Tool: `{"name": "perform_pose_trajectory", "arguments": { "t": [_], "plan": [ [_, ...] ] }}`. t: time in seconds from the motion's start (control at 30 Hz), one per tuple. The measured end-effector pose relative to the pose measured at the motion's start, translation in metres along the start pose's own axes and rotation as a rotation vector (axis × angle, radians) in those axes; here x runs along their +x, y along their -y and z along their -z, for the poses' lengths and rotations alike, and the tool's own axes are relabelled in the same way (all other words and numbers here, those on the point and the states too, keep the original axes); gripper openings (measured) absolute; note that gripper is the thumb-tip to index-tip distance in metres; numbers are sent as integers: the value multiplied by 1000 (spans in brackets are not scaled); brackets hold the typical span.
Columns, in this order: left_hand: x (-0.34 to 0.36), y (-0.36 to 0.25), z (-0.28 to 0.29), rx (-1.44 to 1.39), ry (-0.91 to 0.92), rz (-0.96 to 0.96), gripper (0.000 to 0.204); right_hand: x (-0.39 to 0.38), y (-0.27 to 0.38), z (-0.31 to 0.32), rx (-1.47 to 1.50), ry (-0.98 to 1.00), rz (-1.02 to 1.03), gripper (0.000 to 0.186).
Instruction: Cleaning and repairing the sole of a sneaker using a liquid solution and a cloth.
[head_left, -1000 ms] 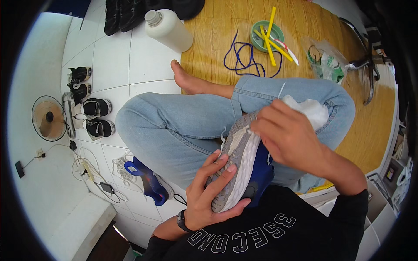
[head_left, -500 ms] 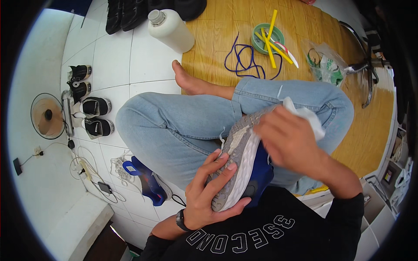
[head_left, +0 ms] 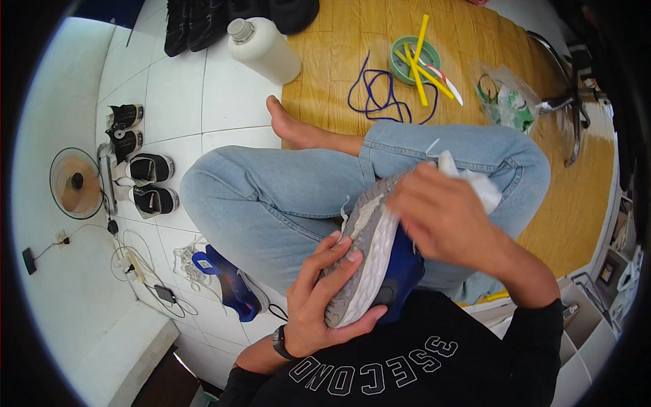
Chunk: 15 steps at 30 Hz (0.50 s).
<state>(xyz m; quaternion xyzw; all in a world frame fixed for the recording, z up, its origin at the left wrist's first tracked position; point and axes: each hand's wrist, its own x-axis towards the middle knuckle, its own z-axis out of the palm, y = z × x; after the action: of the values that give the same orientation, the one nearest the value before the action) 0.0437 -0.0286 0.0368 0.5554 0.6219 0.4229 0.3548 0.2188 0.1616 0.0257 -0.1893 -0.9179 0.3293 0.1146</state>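
Observation:
Over my lap lies a blue running shoe [head_left: 374, 268] on its side, its white midsole and grey-brown outsole turned up. My left hand [head_left: 317, 298] is wrapped around its heel end, fingers across the outsole and thumb against the blue upper. Closed at the shoe's forward part, my right hand [head_left: 444, 216] holds a white cloth [head_left: 480, 188], which trails out past the knuckles; its fingertips are smeared by motion against the edge of the sole. Its grip covers the toe in part.
The other blue shoe [head_left: 234, 288] rests on the tiles to my left, beside white laces [head_left: 188, 264]. Ahead are a white bottle [head_left: 266, 53], a blue lace [head_left: 380, 102], a green bowl [head_left: 400, 54] with yellow sticks and a brush, and a plastic bag [head_left: 508, 102]. Cables [head_left: 139, 268] lie left.
My right hand has shifted slightly left along the sole, the cloth moving with it. The left hand keeps its hold, and the shoe has barely moved.

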Motion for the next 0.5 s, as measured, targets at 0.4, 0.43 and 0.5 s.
{"name": "perform_pose_trajectory", "arguments": {
  "t": [0.4, 0.43, 0.5],
  "plan": [
    [-6, 0, -1, 5, -5, -1, 80, -5, 0, -8, 241, -58, 6, 24],
    [-5, 1, -1, 5, -5, -6, 80, -2, -9, -10, 199, -89, -54, 26],
    [-2, 2, -1, -15, 7, 0, 81, -3, 6, -11, 299, -103, 16, 25]
  ]
}}
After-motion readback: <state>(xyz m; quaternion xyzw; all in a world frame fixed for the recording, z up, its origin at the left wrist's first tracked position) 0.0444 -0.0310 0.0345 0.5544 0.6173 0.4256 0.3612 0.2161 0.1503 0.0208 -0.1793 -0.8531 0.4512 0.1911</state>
